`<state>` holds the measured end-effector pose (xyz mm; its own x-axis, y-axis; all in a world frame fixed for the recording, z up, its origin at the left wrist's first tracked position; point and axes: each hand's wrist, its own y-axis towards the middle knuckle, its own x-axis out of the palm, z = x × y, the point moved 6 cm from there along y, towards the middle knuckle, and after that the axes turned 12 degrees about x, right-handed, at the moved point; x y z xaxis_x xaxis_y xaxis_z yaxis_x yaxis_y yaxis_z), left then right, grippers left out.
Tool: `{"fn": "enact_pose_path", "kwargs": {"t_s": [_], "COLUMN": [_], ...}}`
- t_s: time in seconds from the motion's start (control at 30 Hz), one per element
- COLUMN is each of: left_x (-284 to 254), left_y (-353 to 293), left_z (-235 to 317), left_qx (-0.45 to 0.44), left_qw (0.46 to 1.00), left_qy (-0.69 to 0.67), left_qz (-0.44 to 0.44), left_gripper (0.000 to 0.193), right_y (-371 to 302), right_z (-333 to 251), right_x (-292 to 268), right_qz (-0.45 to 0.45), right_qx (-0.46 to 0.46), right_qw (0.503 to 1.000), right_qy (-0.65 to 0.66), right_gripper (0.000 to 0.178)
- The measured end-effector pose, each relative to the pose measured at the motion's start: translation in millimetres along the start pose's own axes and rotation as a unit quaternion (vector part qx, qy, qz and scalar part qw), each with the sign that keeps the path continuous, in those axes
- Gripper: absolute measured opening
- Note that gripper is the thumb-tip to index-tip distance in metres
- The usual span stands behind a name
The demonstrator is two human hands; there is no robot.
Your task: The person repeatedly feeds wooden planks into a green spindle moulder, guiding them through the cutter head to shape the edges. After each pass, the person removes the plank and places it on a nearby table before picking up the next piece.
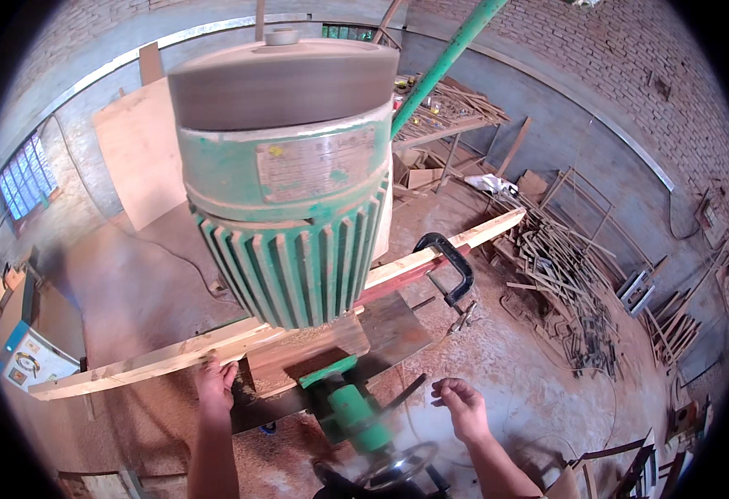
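Note:
A long pale wooden beam [144, 362] lies across the machine table, passing behind the green ribbed motor [289, 258]. My left hand [216, 384] is at the beam's near side, its fingers closed against the edge. Beside it a wooden block [306, 353] rests on the table, with a green clamp head [328, 371] against its near side. My right hand [462, 407] is in the air right of a dark lever [406, 392], fingers loosely curled and apart from it, holding nothing visible. The motor hides the beam's middle and any cutting tool.
A black C-clamp [456, 266] grips the beam's far right part. A metal handwheel [397, 466] sits near me. Scrap wood [564, 283] is heaped on the right floor amid sawdust. A cluttered workbench [447, 116] stands behind; a cabinet [40, 333] is at left.

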<state>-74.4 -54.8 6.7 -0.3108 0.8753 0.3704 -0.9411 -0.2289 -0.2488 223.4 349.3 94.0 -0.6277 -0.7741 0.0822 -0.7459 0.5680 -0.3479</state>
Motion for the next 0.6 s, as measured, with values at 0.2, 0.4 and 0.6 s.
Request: {"fn": "enact_pose_path", "kwargs": {"t_s": [0.2, 0.4, 0.6], "left_x": [8, -6, -4], "left_y": [-4, 4, 9], "left_z": [-4, -15, -19], "left_qx": [0.004, -0.015, 0.015], "left_qw": [0.999, 0.999, 0.999], "left_qy": [-0.035, 0.032, 0.045], "left_qz": [0.010, 0.015, -0.010], "left_gripper": [0.027, 0.031, 0.025], "right_y": [41, 30, -70], "right_z": [40, -29, -11], "right_x": [1, 91, 297], "right_qz": [0.078, -0.105, -0.402], "right_qx": [0.096, 0.141, -0.210], "right_qw": [0.983, 0.949, 0.674], "right_qy": [0.133, 0.260, -0.582], "right_gripper": [0.029, 0.035, 0.031]}}
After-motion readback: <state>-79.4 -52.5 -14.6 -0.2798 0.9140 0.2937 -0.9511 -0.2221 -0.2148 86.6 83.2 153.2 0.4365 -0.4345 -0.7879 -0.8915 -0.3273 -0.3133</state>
